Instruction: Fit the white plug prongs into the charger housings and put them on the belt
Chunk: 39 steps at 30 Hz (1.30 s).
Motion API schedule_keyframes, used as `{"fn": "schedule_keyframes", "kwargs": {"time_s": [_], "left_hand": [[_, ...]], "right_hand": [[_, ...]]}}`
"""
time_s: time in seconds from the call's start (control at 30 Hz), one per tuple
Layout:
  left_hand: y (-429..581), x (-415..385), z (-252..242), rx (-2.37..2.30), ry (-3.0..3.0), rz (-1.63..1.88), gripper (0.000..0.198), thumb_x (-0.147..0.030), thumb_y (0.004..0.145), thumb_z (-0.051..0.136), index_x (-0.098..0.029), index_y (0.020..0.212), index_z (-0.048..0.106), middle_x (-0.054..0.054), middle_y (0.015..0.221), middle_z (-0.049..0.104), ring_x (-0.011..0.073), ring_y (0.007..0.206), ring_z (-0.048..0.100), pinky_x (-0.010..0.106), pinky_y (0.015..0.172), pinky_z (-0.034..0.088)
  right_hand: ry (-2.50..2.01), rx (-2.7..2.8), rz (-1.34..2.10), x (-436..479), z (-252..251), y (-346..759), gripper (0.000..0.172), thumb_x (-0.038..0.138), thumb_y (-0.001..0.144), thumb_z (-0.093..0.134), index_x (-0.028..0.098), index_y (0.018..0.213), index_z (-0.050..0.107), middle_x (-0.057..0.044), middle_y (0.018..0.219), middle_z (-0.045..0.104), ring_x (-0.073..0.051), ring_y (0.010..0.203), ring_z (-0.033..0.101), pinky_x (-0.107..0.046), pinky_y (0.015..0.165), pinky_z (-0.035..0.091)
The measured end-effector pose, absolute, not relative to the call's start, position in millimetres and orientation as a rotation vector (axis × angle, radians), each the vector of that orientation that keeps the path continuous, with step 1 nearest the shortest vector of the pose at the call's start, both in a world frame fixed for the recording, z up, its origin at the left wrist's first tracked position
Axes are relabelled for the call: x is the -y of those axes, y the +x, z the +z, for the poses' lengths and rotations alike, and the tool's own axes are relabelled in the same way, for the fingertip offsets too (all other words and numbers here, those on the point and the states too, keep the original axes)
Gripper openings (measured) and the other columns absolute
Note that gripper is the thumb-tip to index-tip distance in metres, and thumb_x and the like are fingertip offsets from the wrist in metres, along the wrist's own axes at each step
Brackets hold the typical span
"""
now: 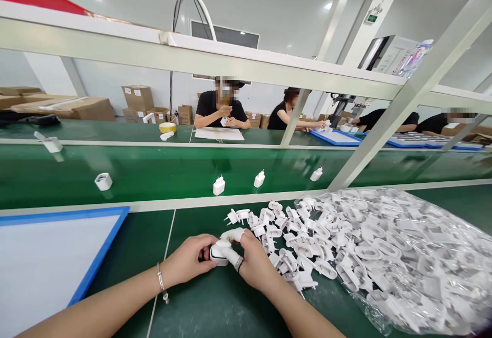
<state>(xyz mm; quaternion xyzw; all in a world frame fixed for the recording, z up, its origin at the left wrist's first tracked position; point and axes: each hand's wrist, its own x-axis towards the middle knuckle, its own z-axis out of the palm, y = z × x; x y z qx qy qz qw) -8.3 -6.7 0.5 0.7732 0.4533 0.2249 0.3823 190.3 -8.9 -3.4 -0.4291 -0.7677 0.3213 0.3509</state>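
My left hand grips the side of a white plastic charger body, which rests on the green bench. My right hand presses on it from the other side, and its fingers hold a white curved plastic part at the top. The contact point between these parts is partly hidden by my fingers. Next to my right hand lies a loose heap of white plug pieces. A clear plastic bag packed with similar pieces spreads out to the right.
A blue-framed white tray lies to my left. Several white chargers stand on a raised green shelf beyond my hands. Pale metal frame bars cross above. Co-workers sit across the bench, with blue trays and cardboard boxes around them.
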Motion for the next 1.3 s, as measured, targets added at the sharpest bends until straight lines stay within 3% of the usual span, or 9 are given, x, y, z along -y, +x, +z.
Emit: {"fn": "schedule_keyframes", "kwargs": {"time_s": [0.17,0.33,0.57,0.77,0.93,1.03,1.13,1.23,1.3], "left_hand": [[-5.6,6.5,3.6,-1.167,1.887,0.560,0.010,-0.015,0.067,0.062,-0.017,0.076,0.058,-0.004,0.075,0.052,0.0103,0.063,0.046,0.020,0.060,0.037],[-6.3,6.0,-1.3,-1.165,1.857,0.554,0.011,-0.016,0.067,0.061,-0.017,0.077,0.059,-0.004,0.074,0.052,0.0111,0.064,0.048,0.020,0.060,0.039],[-8.2,4.4,-2.5,-1.125,1.927,0.577,0.015,-0.020,0.067,0.061,-0.017,0.082,0.062,-0.001,0.078,0.054,0.0116,0.064,0.048,0.020,0.060,0.040],[-5.1,12.1,-0.1,-1.131,2.057,0.636,0.013,-0.030,0.079,0.058,-0.018,0.081,0.062,0.001,0.081,0.056,0.0125,0.066,0.049,0.020,0.057,0.040],[-6.8,11.4,0.7,-1.126,2.087,0.626,0.017,-0.028,0.082,0.055,-0.019,0.095,0.064,0.003,0.092,0.061,0.0130,0.069,0.053,0.021,0.061,0.043],[-8.0,8.4,-1.1,-1.118,2.085,0.623,0.022,-0.024,0.081,0.057,-0.020,0.101,0.064,0.003,0.096,0.062,0.0121,0.067,0.052,0.021,0.061,0.043],[-7.6,8.2,-4.2,-1.104,2.087,0.621,0.022,-0.023,0.080,0.058,-0.019,0.100,0.065,0.003,0.095,0.061,0.0116,0.067,0.052,0.021,0.061,0.043],[-6.7,12.5,-4.3,-1.113,2.092,0.635,0.020,-0.022,0.079,0.058,-0.020,0.098,0.065,0.003,0.097,0.062,0.0120,0.068,0.054,0.021,0.062,0.043],[-8.1,13.3,0.7,-1.142,2.100,0.636,0.021,-0.025,0.079,0.059,-0.020,0.097,0.067,0.003,0.095,0.064,0.0128,0.069,0.055,0.022,0.063,0.044]], "right_hand": [[-1.117,2.074,0.713,9.4,-4.9,185.7,0.014,0.021,0.083,0.067,0.019,0.097,0.066,-0.006,0.094,0.065,-0.024,0.093,0.060,-0.036,0.084,0.048],[-1.151,2.186,0.573,9.8,-2.2,184.5,0.016,0.018,0.081,0.068,0.020,0.097,0.066,-0.005,0.093,0.065,-0.023,0.093,0.057,-0.035,0.082,0.045],[-1.477,2.443,0.207,11.5,-1.8,180.9,0.011,0.010,0.070,0.068,0.018,0.072,0.061,-0.007,0.084,0.062,-0.025,0.089,0.052,-0.035,0.075,0.039],[-1.487,2.403,0.190,16.3,-12.3,181.2,0.011,0.009,0.070,0.065,0.018,0.077,0.064,-0.008,0.086,0.063,-0.025,0.088,0.052,-0.036,0.077,0.039],[-1.293,2.303,0.207,-2.5,-11.7,196.0,0.026,0.019,0.087,0.051,0.019,0.110,0.064,-0.011,0.104,0.064,-0.028,0.103,0.054,-0.043,0.089,0.042],[-1.485,2.255,0.008,-12.6,-14.5,198.2,0.037,0.007,0.081,0.049,0.014,0.113,0.064,-0.017,0.106,0.063,-0.035,0.125,0.042,-0.053,0.102,0.032],[-1.473,2.372,-0.101,-16.5,-19.9,194.1,0.050,-0.001,0.076,0.047,0.016,0.119,0.062,-0.015,0.103,0.064,-0.032,0.137,0.027,-0.056,0.109,0.020],[-1.446,2.506,-0.183,-13.9,-20.2,189.5,0.042,-0.002,0.077,0.046,0.018,0.108,0.067,-0.013,0.092,0.065,-0.032,0.137,0.030,-0.061,0.110,0.014],[-1.449,2.567,-0.135,-9.3,-17.2,187.9,0.029,0.001,0.077,0.051,0.018,0.093,0.069,-0.013,0.088,0.064,-0.034,0.128,0.041,-0.060,0.109,0.021]]}}
